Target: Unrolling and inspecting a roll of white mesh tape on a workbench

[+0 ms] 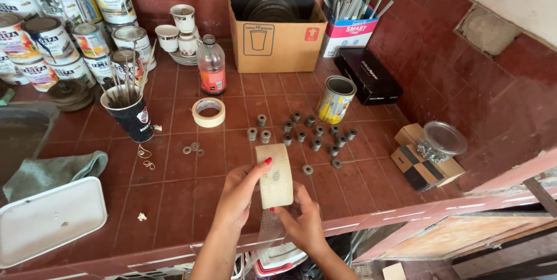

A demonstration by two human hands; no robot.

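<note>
My left hand [241, 193] grips a roll of cream mesh tape [275, 175], held upright above the red tiled counter [174, 199]. My right hand [301, 225] is just below it and pinches the loose end of the mesh strip, which hangs down toward the counter's front edge. Beyond the roll, several small grey metal bushings [301, 132] stand in loose rows on the tiles.
A masking tape roll [209, 112], a dark cup of rods [130, 112], a clear bottle [212, 68], an open tin can [335, 100], a cardboard box of discs [275, 30] and stacked paint cans [58, 24] crowd the back. White tray [49, 219] and cloth [55, 172] at left; small boxes with a tub of hardware [432, 149] at right.
</note>
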